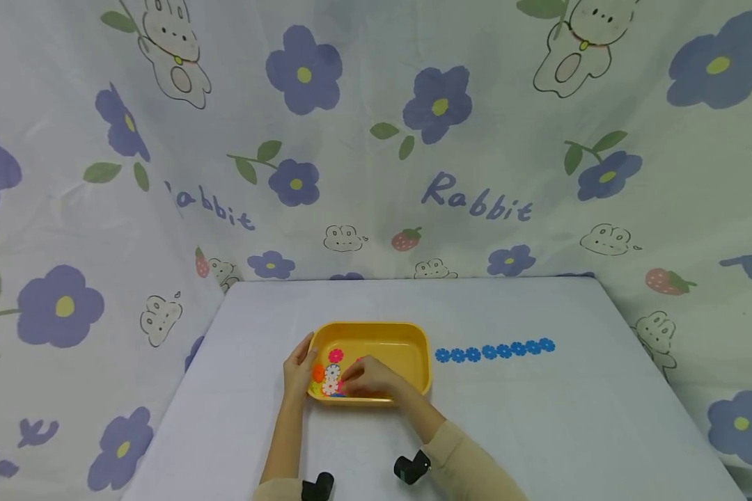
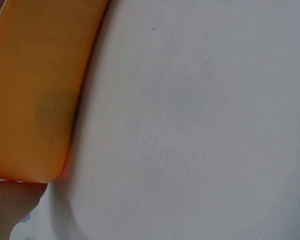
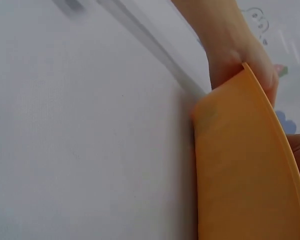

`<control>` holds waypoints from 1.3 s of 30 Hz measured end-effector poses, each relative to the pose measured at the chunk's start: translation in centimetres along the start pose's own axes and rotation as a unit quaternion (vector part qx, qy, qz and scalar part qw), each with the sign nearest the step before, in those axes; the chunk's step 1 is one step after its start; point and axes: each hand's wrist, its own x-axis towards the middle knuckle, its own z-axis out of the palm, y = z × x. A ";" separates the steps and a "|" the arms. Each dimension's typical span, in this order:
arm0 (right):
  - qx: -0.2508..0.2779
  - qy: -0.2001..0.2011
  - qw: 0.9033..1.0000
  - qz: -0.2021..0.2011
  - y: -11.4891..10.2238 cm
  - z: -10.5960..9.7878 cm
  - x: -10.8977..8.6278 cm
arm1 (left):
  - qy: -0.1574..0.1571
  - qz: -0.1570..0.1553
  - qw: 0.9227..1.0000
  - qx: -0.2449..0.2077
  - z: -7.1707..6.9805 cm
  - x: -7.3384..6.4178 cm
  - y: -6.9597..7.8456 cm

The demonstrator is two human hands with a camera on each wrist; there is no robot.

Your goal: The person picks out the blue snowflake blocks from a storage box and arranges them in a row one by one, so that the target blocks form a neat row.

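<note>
A yellow tray [image 1: 388, 344] with rounded corners stands on the white table. My left hand [image 1: 298, 369] grips its left end, and the right wrist view also catches that hand [image 3: 250, 65] at the tray's corner. Inside, toward the left, lie small flower-shaped plastic pieces: white [image 1: 332, 371], pink [image 1: 335, 355], orange [image 1: 318, 374], with some yellow and blue by the near wall. My right hand [image 1: 371, 377] reaches over the near rim, its bent fingers down among these pieces. Whether its fingertips pinch a piece is hidden.
Right of the tray, a row of several blue flower pieces [image 1: 489, 352] runs across the white table [image 1: 539, 417]. Black wrist cameras sit on the left cuff [image 1: 317, 486] and right cuff [image 1: 411, 467]. A patterned curtain [image 1: 363, 139] hangs behind and at both sides.
</note>
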 end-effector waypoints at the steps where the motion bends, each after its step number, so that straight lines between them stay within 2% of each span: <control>1: -0.009 -0.004 1.000 -0.008 -0.2 0.3 0.2 | -0.002 0.002 1.000 -0.004 0.0 0.0 0.0; 6: -0.009 -0.026 0.999 -0.020 -0.9 1.5 0.9 | -0.008 0.000 1.000 -0.014 -0.1 0.1 0.0; 12: -0.004 -0.036 0.999 -0.011 -1.3 2.6 1.7 | -0.004 0.006 1.000 -0.006 -0.1 0.1 0.0; 18: -0.009 -0.050 0.999 -0.014 -1.4 2.9 2.1 | -0.001 0.008 1.000 -0.002 -0.2 0.0 0.0; 21: 0.013 -0.058 0.998 -0.004 -1.2 2.8 2.1 | 0.000 0.003 1.000 0.000 -0.2 -0.1 0.0; 25: 0.063 -0.042 0.997 0.017 -1.1 2.8 1.9 | -0.001 0.006 1.000 0.003 -0.1 -0.1 0.1; 29: 0.081 -0.003 0.996 0.038 -1.0 2.6 1.7 | 0.001 0.005 1.000 0.002 0.0 -0.1 0.0; 31: 0.110 0.013 0.992 0.057 -0.9 2.4 1.7 | 0.001 0.003 1.000 0.003 0.1 -0.1 0.0; 33: 0.160 0.029 0.984 0.074 -0.8 2.1 1.7 | 0.000 0.003 1.000 0.006 0.1 -0.1 -0.1; 36: 0.249 0.064 0.962 0.089 -0.5 1.5 1.9 | 0.002 -0.001 1.000 0.008 0.1 -0.1 -0.1; 39: 0.294 0.099 0.946 0.090 -0.4 0.6 1.9 | 0.007 -0.008 1.000 0.006 0.1 0.0 -0.2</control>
